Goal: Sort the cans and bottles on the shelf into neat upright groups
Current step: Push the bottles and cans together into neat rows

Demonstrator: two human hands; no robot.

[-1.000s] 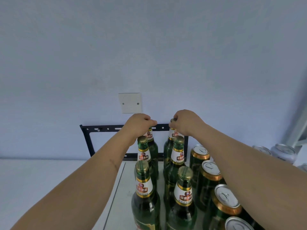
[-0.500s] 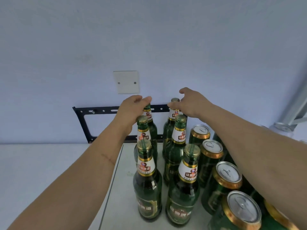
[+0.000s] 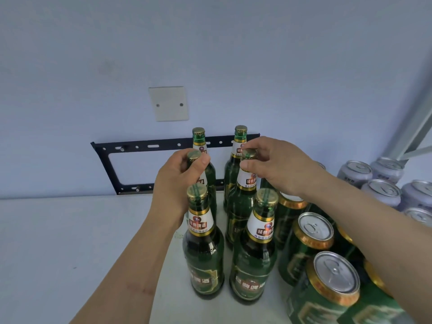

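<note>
Several green beer bottles with gold caps stand upright in two columns on the white shelf (image 3: 58, 242). My left hand (image 3: 177, 183) grips the neck of the middle-left bottle (image 3: 195, 157). My right hand (image 3: 275, 167) pinches the neck of the middle-right bottle (image 3: 245, 183) just under its cap. Two rear bottles (image 3: 198, 139) (image 3: 240, 139) stand free by the wall. Two front bottles (image 3: 203, 249) (image 3: 256, 253) stand free nearest me. Green cans with gold rims (image 3: 311, 239) stand upright to the right of the bottles.
Silver cans (image 3: 378, 190) are grouped upright at the far right. A black metal bracket (image 3: 121, 148) and a white blank plate (image 3: 168, 104) are on the wall behind. A grey shelf upright (image 3: 411, 127) slants at the right edge.
Both hands let go of the rear bottles, drew back toward me and now grip the necks of the middle pair. The view tilted down, showing more of the shelf.
</note>
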